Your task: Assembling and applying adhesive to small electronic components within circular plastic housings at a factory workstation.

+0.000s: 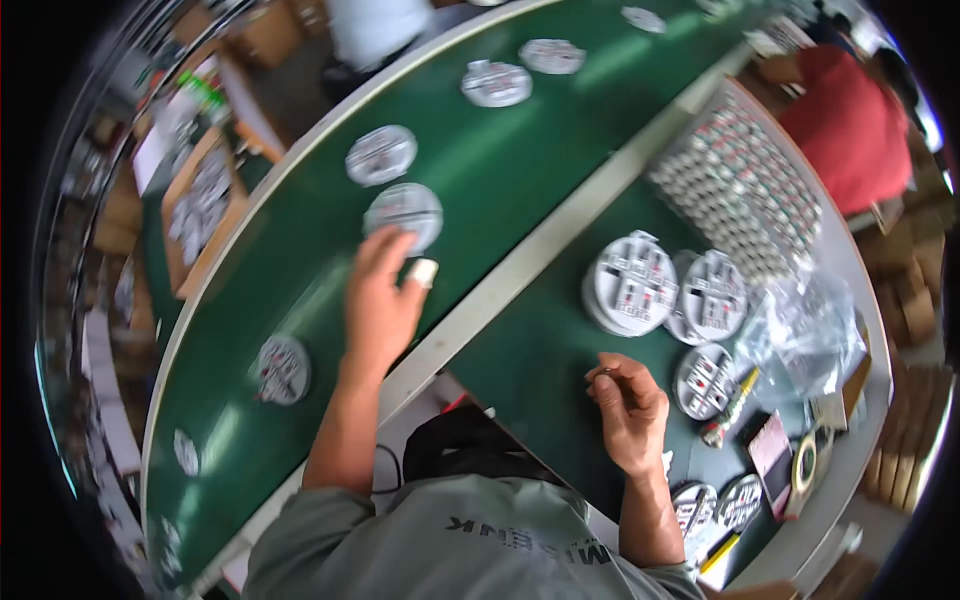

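My left hand [380,300] reaches over the green belt, its fingertips over the near edge of a round white disc [405,212]. Its fingers are stretched out with the thumb apart, and a white cover [423,272] sits on the thumb. Whether the fingertips press on the disc cannot be made out. Above the green worktop, my right hand [632,412] is closed in a pinch; a tiny dark bit shows at the fingertips, too small to name. Nearest to that hand lies a disc with dark and red parts [704,381]. Beyond it stand stacked discs [632,283] and another pile [714,295].
More discs [381,155] are spread along the belt, which a pale rail [520,284] divides from the worktop. A tray of many small parts [740,180], clear plastic bags [805,335], a yellow-handled tool [742,395] and a tape roll [803,462] lie right. A person in red [850,130] sits beyond.
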`<act>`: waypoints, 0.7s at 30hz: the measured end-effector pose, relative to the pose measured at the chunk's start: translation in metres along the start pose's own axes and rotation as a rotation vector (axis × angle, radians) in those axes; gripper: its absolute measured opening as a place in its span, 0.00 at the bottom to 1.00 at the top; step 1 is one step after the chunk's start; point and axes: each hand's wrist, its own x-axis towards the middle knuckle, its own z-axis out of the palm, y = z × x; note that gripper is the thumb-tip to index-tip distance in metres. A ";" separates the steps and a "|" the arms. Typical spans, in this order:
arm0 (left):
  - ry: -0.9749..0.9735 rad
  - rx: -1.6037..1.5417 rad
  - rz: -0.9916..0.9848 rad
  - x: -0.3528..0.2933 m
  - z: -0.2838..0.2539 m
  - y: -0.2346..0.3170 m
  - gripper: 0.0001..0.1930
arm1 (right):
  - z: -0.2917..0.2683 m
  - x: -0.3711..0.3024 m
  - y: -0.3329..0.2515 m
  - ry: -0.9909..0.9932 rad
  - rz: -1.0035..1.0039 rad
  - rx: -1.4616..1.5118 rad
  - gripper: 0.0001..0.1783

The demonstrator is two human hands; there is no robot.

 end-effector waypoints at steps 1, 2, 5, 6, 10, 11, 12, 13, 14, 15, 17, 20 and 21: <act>0.009 0.096 0.049 -0.001 0.010 0.001 0.23 | 0.003 0.005 0.003 0.022 -0.055 -0.095 0.14; 0.011 0.191 0.096 -0.002 0.016 0.003 0.23 | 0.006 0.008 0.004 -0.014 -0.063 -0.086 0.14; 0.018 0.196 0.054 -0.004 0.006 0.000 0.23 | 0.001 0.009 0.009 -0.040 -0.187 -0.355 0.13; 0.010 0.171 0.045 -0.001 0.004 -0.003 0.23 | 0.002 0.011 0.010 -0.057 -0.195 -0.357 0.13; 0.122 -0.021 -0.118 0.073 -0.010 -0.044 0.27 | 0.005 0.012 0.011 0.021 -0.128 -0.237 0.12; 0.135 0.025 -0.118 0.100 -0.012 -0.069 0.32 | 0.008 0.012 0.010 0.015 -0.127 -0.234 0.12; 0.111 0.154 -0.165 0.125 -0.012 -0.093 0.40 | 0.008 0.013 0.010 0.010 -0.130 -0.226 0.12; 0.087 0.284 -0.212 0.140 -0.011 -0.114 0.49 | 0.008 0.014 0.009 0.006 -0.132 -0.218 0.12; 0.081 0.274 -0.197 0.151 -0.006 -0.113 0.49 | 0.007 0.013 0.011 0.024 -0.133 -0.222 0.12; -0.062 0.301 -0.239 0.159 -0.001 -0.112 0.53 | 0.006 0.013 0.012 0.025 -0.134 -0.226 0.12; -0.349 0.367 -0.315 0.171 0.003 -0.106 0.63 | 0.006 0.010 0.014 0.026 -0.135 -0.228 0.12; -0.346 0.254 -0.293 0.169 -0.009 -0.104 0.65 | 0.006 0.011 0.010 0.033 -0.132 -0.219 0.12; -0.337 0.196 -0.290 0.168 -0.011 -0.105 0.65 | 0.006 0.013 0.009 0.027 -0.135 -0.217 0.12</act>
